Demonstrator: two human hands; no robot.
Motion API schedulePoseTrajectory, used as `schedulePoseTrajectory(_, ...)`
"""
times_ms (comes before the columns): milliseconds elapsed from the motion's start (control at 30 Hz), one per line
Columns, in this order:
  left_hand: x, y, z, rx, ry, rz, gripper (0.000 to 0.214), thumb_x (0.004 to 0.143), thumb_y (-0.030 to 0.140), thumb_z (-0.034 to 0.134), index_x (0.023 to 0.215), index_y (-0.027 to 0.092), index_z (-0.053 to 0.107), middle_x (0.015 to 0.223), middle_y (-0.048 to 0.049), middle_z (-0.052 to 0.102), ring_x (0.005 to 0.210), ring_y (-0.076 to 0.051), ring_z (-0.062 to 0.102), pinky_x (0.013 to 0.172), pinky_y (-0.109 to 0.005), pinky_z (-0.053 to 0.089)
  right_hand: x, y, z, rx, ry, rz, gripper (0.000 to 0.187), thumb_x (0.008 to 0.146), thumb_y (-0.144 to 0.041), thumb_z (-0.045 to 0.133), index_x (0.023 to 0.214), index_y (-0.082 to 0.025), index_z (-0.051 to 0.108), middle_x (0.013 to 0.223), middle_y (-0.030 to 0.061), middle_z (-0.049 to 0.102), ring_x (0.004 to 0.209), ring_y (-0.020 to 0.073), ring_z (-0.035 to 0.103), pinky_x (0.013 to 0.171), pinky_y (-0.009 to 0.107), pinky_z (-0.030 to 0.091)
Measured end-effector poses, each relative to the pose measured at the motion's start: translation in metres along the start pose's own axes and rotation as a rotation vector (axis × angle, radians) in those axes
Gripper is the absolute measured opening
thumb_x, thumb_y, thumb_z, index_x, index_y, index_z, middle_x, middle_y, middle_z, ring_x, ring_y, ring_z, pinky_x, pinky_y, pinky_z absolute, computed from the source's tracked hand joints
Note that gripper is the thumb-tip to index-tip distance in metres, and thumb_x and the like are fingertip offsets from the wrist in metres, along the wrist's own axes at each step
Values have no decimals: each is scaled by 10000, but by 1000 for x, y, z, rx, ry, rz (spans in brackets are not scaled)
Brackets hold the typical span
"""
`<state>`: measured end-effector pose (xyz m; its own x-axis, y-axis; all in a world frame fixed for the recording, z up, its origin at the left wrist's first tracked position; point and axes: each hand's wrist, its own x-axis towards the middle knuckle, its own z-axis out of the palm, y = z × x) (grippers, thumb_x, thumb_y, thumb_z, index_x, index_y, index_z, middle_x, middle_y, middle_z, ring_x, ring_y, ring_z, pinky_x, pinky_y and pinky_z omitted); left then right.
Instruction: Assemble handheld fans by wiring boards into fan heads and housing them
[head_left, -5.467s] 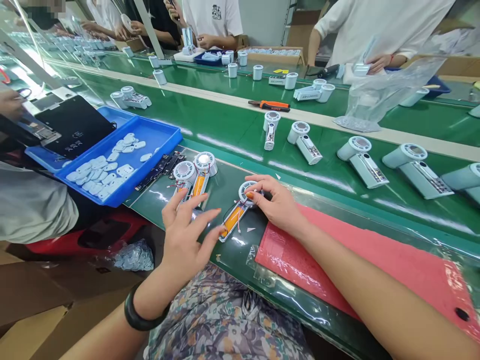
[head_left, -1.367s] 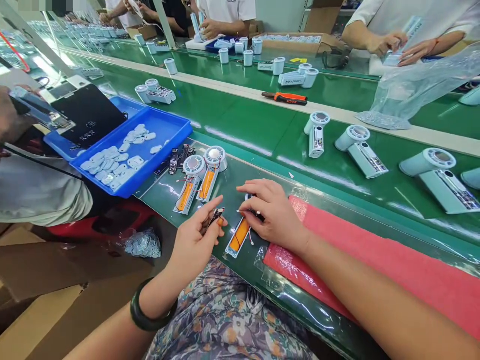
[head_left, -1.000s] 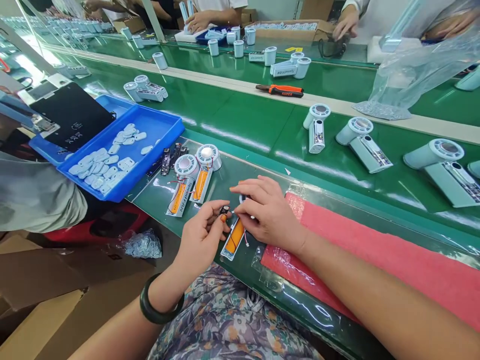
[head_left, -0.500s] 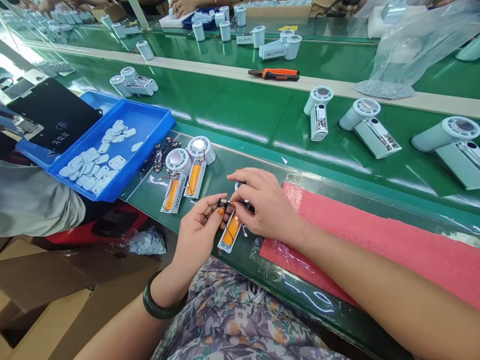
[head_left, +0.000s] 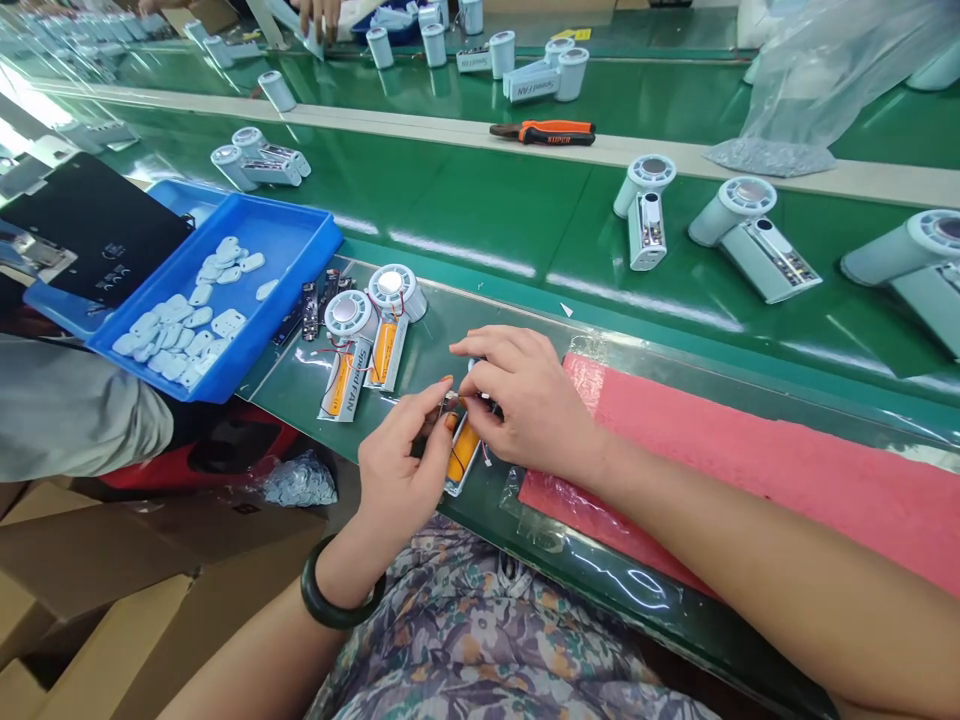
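Observation:
My left hand [head_left: 401, 455], wearing a dark green bangle [head_left: 337, 597], pinches a small black circuit board [head_left: 450, 405] between thumb and fingers. My right hand [head_left: 525, 400] curls over the round white head of a fan assembly, which it mostly hides. That assembly's orange battery strip [head_left: 463, 450] lies on the green belt [head_left: 480, 510] under both hands, with thin wires showing. Two similar fan assemblies [head_left: 349, 345] [head_left: 390, 310] lie just to the left, with several small black circuit boards [head_left: 319, 305] beyond them.
A blue tray [head_left: 292, 250] of white parts stands left, beside a black pad [head_left: 97, 225] and a co-worker's grey sleeve [head_left: 67, 410]. A pink mat [head_left: 750, 480] lies right. Assembled pale fans [head_left: 750, 235], orange-handled pliers [head_left: 542, 132] and a plastic bag [head_left: 825, 90] occupy the far belt.
My left hand, empty and open at first, has picked up the small black board and moved it close to the fan head under my right hand. The camera view has tilted slightly.

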<state>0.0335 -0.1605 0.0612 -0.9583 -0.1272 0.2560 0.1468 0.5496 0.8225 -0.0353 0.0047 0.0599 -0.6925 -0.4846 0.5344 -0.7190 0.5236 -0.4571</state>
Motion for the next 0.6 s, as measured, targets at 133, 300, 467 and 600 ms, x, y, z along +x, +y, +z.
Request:
schedulePoseTrajectory(133,3,1,-2,49,-3,62,287,928,283,625,1179,222,752,1031,-73,756,807,-172,668,779,-295,580,0,0,0,-14,-13,-15,144,903,-149,567,834,-221,671,1270,55,721,1267,264,572,1080,475,384)
schedulePoseTrajectory(300,4,-1,-2,-97,-42,-91,324,905,334,667,1200,230,752,827,-16,689,655,-114,575,626,-220,537,1,2,-1,-13,-8,-18,151,902,-133,558,873,-206,687,1274,63,721,1268,271,565,1086,479,379)
schedulePoseTrajectory(467,4,-4,3,-275,-16,-225,381,851,354,746,1201,206,728,967,-45,741,796,-135,664,733,-233,583,2,1,-1,-4,-21,-2,127,903,-147,569,870,-200,680,1289,71,711,1277,276,562,1081,478,387)
schedulePoseTrajectory(600,13,-5,2,-454,-21,-312,342,831,332,770,1145,208,714,915,-29,733,727,-113,663,702,-215,574,1,2,-2,75,-37,46,111,897,-157,590,865,-216,678,1303,60,702,1305,265,546,1103,480,385)
